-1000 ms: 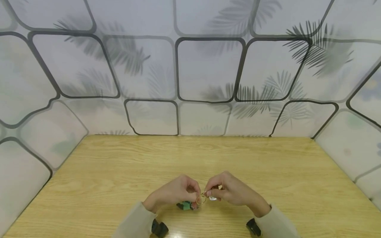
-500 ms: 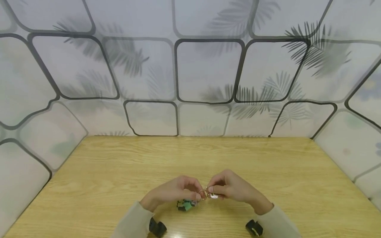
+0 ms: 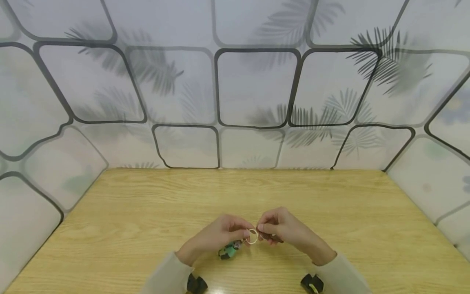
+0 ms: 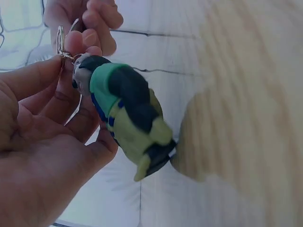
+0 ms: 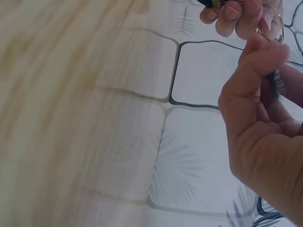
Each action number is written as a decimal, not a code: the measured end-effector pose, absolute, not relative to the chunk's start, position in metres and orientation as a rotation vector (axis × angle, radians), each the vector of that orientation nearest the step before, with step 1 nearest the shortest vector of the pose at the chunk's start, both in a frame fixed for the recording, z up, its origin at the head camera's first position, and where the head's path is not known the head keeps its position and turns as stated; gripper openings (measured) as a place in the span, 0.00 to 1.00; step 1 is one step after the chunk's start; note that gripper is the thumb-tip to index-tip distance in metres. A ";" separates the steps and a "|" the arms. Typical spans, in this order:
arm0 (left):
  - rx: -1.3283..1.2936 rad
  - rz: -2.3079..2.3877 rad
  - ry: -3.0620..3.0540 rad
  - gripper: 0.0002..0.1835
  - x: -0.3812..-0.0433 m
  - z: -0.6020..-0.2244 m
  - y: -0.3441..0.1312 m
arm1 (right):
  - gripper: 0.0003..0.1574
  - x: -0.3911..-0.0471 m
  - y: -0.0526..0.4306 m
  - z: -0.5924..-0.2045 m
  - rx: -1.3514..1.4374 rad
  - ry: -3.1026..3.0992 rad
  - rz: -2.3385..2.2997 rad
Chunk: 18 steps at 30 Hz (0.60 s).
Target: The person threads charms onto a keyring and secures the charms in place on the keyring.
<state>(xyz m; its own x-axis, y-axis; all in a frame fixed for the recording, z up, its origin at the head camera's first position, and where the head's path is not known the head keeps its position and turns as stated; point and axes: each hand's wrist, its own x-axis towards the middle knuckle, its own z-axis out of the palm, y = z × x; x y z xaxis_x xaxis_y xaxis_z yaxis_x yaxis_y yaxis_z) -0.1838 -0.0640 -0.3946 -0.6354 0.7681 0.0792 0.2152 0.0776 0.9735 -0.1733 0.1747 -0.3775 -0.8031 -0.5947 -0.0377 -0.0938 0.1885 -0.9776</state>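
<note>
My left hand (image 3: 214,237) pinches the metal fitting of a keychain between thumb and fingers. From it hangs a small toy figurine (image 4: 128,106) with a green top and dark limbs, tilted beneath the hand. A gold-coloured key ring (image 3: 257,236) spans the small gap between both hands. My right hand (image 3: 290,232) pinches a small, dark reddish-brown flat piece (image 3: 269,236) beside the ring. In the right wrist view this piece (image 5: 274,85) is mostly hidden by the fingers and shows a pale ridged edge; its kind is unclear.
Both hands are just above a light wood-grain table (image 3: 235,192). A pale wall covering (image 3: 253,90) with dark outlines and leaf prints rises behind and at both sides. Black wrist-worn devices (image 3: 197,283) sit below the sleeves.
The right hand has turned its piece, which looked silvery white before and now looks dark reddish-brown. The ring has turned to face the head camera, and the figurine has swung slightly.
</note>
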 end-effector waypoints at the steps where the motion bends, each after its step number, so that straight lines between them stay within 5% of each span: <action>1: 0.980 1.584 1.893 0.15 -0.183 -0.394 -0.063 | 0.12 -0.173 0.174 -0.378 -0.628 2.048 -1.657; 18: 0.718 1.720 1.838 0.15 -0.182 -0.395 -0.063 | 0.13 -0.172 0.171 -0.375 -0.565 2.090 -1.747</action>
